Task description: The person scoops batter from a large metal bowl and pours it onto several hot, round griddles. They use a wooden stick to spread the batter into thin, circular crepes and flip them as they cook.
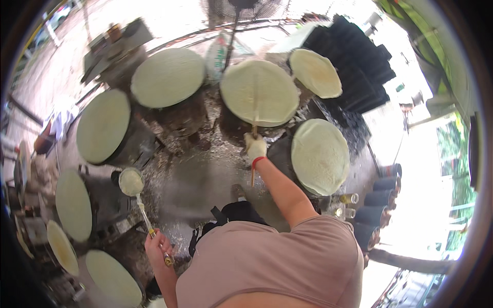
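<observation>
My left hand [158,247], low on the left, is closed round the handle of a ladle [146,218]. The ladle's round bowl holds pale batter [131,183]. My right hand [255,147], in a pale glove with a red band at the wrist, grips a long thin wooden stick [256,110]. The stick reaches away from me over a round pale crepe [236,92] on the middle griddle; I cannot tell whether it touches or slips under the crepe. Nearest my right forearm lies another crepe [321,156], its edge slightly wrinkled.
More pale crepes [168,77] lie on griddles curving round my left side. A browner flatbread [316,73] sits beside a black stack [349,61] at the far right. Cylinders [372,215] and glass jars [349,198] stand at right. A fan [241,7] stands at the back.
</observation>
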Motion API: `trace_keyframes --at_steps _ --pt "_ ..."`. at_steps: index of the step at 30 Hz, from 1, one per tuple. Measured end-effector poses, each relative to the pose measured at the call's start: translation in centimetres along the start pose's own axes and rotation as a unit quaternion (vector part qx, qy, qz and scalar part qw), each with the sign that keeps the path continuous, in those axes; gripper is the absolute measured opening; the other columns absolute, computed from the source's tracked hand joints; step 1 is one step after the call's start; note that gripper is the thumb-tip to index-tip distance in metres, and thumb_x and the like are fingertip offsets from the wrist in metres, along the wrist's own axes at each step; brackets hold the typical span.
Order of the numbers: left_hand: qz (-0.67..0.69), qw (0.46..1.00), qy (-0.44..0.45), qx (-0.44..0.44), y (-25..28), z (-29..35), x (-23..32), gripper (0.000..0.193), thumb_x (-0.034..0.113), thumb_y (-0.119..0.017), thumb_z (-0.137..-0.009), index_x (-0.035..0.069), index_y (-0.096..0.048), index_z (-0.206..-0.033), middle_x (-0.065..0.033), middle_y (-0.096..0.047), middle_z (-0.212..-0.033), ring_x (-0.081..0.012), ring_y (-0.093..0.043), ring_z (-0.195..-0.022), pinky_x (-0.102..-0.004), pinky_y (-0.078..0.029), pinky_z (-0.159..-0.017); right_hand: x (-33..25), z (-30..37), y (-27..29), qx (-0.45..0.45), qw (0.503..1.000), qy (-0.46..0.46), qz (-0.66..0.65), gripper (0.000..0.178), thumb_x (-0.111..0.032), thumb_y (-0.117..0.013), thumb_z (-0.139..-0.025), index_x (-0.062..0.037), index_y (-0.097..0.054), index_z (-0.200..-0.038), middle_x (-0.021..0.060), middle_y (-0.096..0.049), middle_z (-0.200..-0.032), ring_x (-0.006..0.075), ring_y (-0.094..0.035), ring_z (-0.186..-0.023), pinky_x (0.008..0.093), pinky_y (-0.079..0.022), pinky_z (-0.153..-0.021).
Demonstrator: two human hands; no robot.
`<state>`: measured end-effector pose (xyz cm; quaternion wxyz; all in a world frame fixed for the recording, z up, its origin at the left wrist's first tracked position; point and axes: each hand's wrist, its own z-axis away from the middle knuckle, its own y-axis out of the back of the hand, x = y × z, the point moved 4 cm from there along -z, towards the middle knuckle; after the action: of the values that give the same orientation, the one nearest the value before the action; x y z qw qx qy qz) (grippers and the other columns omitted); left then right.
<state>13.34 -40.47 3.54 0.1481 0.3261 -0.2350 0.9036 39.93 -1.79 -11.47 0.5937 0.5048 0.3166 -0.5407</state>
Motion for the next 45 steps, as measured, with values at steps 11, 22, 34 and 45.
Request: trace_keyframes --at_steps 11,22,34,45 --pt "-0.025 0.989 0.096 -0.110 -23.9 -4.2 -3.9 0.016 0.002 -0.049 -0.085 0.001 -0.048 -0.101 -0.0010 -0.042 -0.063 -0.0054 -0.032 -0.038 -0.0205 -0.027 -0.030 -3.3 -21.8 15.3 0.185 0.964 -0.121 0.149 0.041 -0.037 -0.060 -0.078 -0.0013 -0.066 -0.097 0.0215 -0.066 -0.092 0.0358 -0.063 -0.089 0.0408 -0.047 -0.078" --pt "-0.093 0.978 0.118 -0.143 -29.1 -6.6 -4.8 0.011 0.006 -0.048 -0.090 0.000 -0.050 -0.099 -0.0013 -0.043 -0.065 -0.0056 -0.036 -0.042 -0.0201 -0.030 -0.033 -8.6 -17.6 15.7 0.150 0.956 0.026 -0.250 0.028 -0.021 -0.068 -0.078 0.0027 -0.063 -0.094 0.0003 -0.058 -0.069 0.0090 -0.048 -0.058 0.0264 -0.040 -0.053" --pt "-0.201 0.931 0.195 -0.232 -28.9 -8.0 -6.8 0.012 0.009 -0.049 -0.091 -0.001 -0.052 -0.097 0.0007 -0.041 -0.064 -0.0043 -0.035 -0.043 -0.0187 -0.032 -0.033 15.5 2.1 45.1 0.449 0.861 -0.238 0.014 0.042 -0.024 -0.071 -0.068 -0.0016 -0.065 -0.103 0.0089 -0.066 -0.074 0.0214 -0.061 -0.064 0.0331 -0.047 -0.063" --pt "-0.234 0.924 0.198 -0.228 -26.1 -6.0 -7.3 0.013 0.008 -0.046 -0.091 0.000 -0.053 -0.099 -0.0004 -0.044 -0.065 -0.0058 -0.037 -0.043 -0.0198 -0.030 -0.032 16.9 0.0 50.3 0.397 0.894 -0.187 0.094 0.047 -0.030 -0.073 -0.064 0.0013 -0.065 -0.099 0.0151 -0.068 -0.085 0.0221 -0.064 -0.075 0.0336 -0.049 -0.071"
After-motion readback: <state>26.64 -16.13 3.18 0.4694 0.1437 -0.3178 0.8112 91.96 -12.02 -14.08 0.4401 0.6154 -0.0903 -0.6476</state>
